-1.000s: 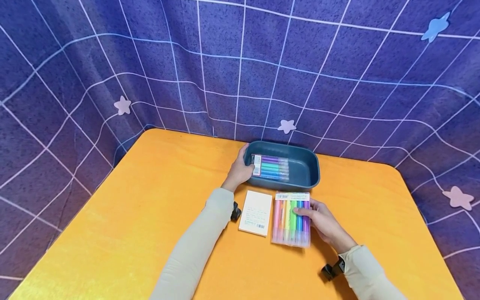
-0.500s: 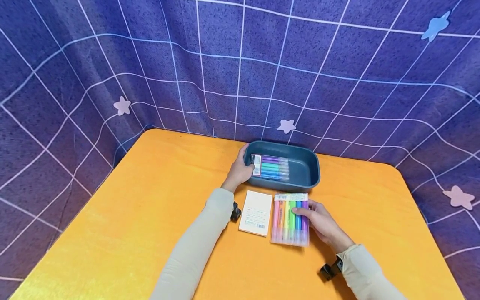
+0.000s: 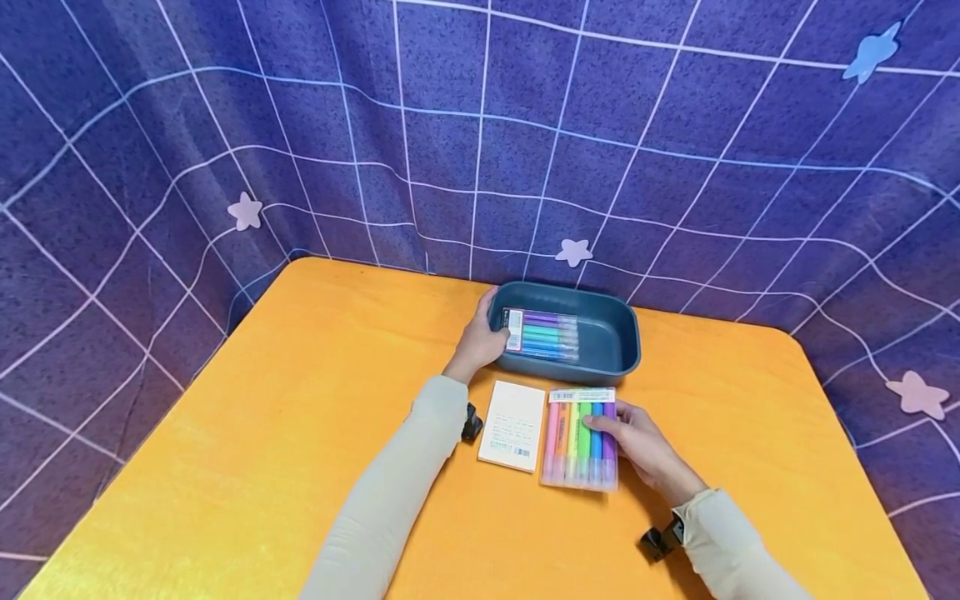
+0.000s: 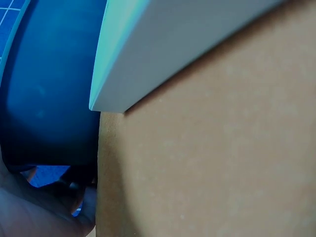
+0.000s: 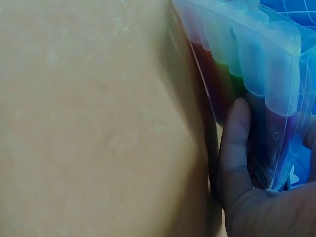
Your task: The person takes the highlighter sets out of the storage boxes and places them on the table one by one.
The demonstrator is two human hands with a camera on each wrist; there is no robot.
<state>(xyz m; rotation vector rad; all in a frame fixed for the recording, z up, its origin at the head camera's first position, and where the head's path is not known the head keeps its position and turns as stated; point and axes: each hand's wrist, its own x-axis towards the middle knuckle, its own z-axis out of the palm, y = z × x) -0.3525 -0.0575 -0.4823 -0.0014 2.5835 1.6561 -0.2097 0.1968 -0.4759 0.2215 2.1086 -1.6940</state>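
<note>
The left hand (image 3: 480, 340) grips the left rim of the blue tray (image 3: 615, 329). Just in front of the tray, the right hand (image 3: 637, 442) holds the marker pack (image 3: 573, 437)

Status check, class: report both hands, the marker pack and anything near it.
Left hand grips bin rim. Right hand holds marker pack, thumb beneath. White box beside pack.

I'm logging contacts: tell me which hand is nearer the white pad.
Left. The left hand grips the bin's rim just beyond the white pad; the right hand holds the marker pack beside it.
</note>
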